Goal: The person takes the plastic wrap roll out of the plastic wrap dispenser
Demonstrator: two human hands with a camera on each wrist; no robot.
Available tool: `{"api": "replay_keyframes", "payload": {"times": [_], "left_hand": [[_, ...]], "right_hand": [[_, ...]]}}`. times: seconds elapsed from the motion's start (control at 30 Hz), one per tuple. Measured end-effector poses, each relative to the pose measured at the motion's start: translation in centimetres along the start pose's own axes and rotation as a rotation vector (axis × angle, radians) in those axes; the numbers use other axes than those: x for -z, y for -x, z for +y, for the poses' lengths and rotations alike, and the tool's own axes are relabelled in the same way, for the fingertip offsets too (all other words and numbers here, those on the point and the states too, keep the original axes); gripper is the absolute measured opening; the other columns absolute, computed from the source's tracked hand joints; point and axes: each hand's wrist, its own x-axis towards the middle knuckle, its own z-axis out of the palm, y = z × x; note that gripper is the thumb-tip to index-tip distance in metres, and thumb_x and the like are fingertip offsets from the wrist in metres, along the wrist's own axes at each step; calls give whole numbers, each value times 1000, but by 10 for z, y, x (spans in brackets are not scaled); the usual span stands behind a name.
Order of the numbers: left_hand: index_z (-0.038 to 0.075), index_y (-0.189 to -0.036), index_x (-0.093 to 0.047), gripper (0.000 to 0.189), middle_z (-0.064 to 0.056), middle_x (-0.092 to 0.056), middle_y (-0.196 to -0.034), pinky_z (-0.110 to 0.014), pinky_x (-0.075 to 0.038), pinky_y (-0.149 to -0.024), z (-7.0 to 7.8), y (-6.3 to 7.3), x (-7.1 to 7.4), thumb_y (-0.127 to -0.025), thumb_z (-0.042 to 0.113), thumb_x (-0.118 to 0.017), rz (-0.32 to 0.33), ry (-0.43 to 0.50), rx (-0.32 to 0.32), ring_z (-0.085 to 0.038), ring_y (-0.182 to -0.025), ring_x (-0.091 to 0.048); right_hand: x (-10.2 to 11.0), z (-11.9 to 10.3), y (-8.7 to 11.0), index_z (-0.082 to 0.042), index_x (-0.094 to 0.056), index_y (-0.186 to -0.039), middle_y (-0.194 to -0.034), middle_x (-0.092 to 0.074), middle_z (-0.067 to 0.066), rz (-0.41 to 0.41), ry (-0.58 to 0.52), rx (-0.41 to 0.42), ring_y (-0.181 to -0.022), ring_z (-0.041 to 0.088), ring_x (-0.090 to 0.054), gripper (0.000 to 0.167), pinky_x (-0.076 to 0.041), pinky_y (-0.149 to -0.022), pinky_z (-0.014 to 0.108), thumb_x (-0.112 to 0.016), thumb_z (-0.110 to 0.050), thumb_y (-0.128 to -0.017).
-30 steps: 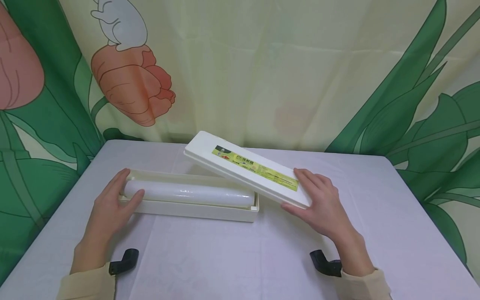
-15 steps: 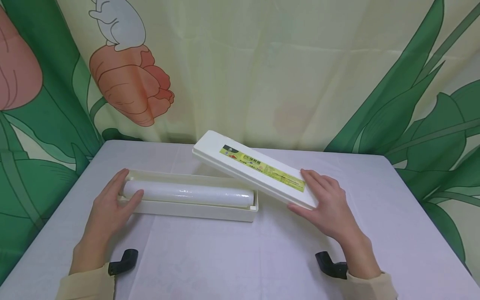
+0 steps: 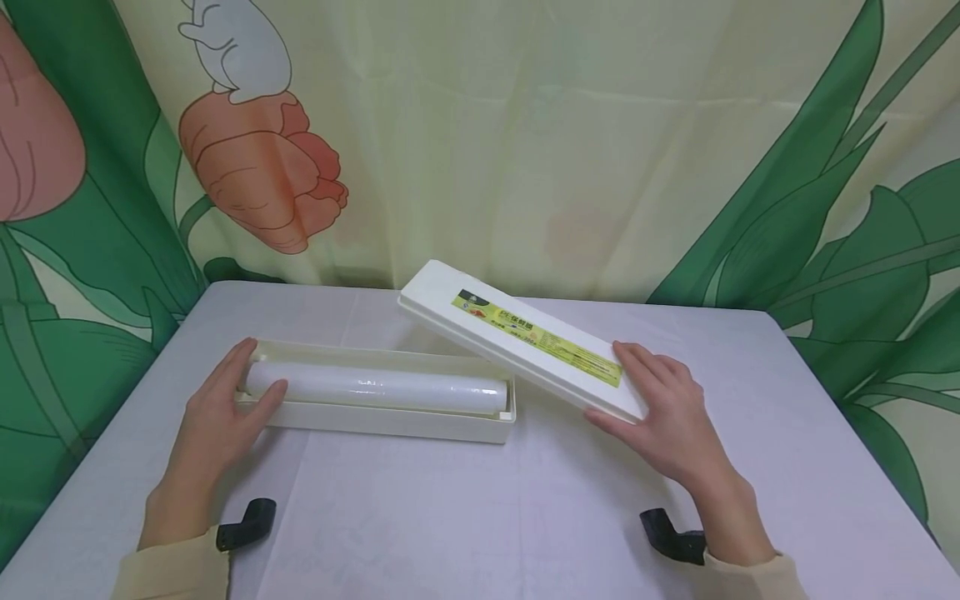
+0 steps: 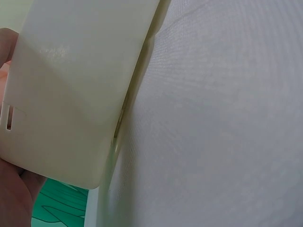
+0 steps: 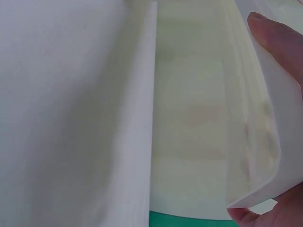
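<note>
A long off-white box point(image 3: 390, 423) lies on the table with its top open, a white roll of cling film point(image 3: 382, 388) inside. My left hand point(image 3: 217, 417) grips the box's left end, thumb at the front rim and fingers at the far side. The box's smooth outer wall point(image 4: 71, 94) fills much of the left wrist view. In my right hand point(image 3: 671, 421) is the white lid point(image 3: 510, 346), pinched by its right end between thumb and fingers. The lid is tilted, its far-left end raised, and overlaps the box's back right corner in the head view. Its underside point(image 5: 251, 142) shows in the right wrist view.
A white cloth covers the table point(image 3: 420, 517). Behind it hangs a pale curtain point(image 3: 487, 150) printed with a carrot and green leaves. Black curved pieces, a left one point(image 3: 247, 523) and a right one point(image 3: 671, 537), sit at the wrists.
My right hand has shifted to the right with the lid, sliding its left end further along over the box. My left hand and the box have stayed in place.
</note>
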Motion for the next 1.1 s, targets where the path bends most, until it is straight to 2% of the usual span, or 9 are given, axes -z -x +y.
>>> {"api": "replay_keyframes", "payload": {"times": [0.27,0.67,1.1], "left_hand": [[1,-156,-32,71,-25,-36,-156,-66,-30,-111,-1,0,1,-99,28,-65,14,12,-22,-48,-139,-36],[2,-157,-29,74,-24,-33,-158,-68,-31,-109,1,-1,1,-99,31,-64,-14,-3,13,-49,-140,-35],[2,-158,-28,75,-25,-33,-158,-68,-31,-108,1,-1,1,-99,30,-65,-17,-8,20,-49,-140,-35]], "right_hand": [[4,5,6,-5,-52,-146,-142,-53,19,-1,12,-26,-122,46,-44,91,-34,-88,67,-92,-34,-70],[8,9,13,-5,-50,-148,-144,-51,19,-16,28,-78,-124,48,-42,90,-33,-89,69,-90,-33,-73],[10,14,21,-7,-48,-150,-146,-49,19,-29,38,-118,-126,47,-39,92,-32,-91,69,-89,-38,-74]]}}
